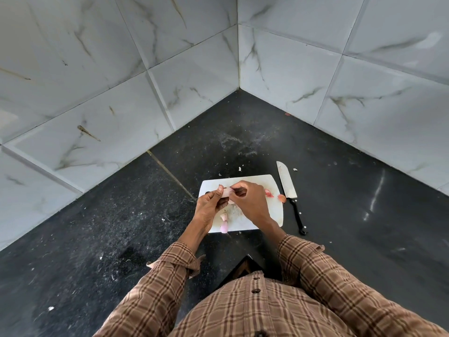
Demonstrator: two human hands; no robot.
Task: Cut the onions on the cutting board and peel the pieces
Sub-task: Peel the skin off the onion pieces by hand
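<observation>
A white cutting board lies on the dark counter. Above its far left part my left hand grips a pale pink onion piece. My right hand pinches the same piece from the right, its fingers on the skin. Two more pink onion pieces lie at the board's near edge, below my hands. Bits of reddish onion skin sit at the board's right edge. A knife with a black handle lies on the counter just right of the board, blade pointing away from me.
The black speckled counter runs into a corner of white marble-look wall tiles. Small scraps of peel are scattered beyond the board. The counter's near edge forms an inward corner in front of my body.
</observation>
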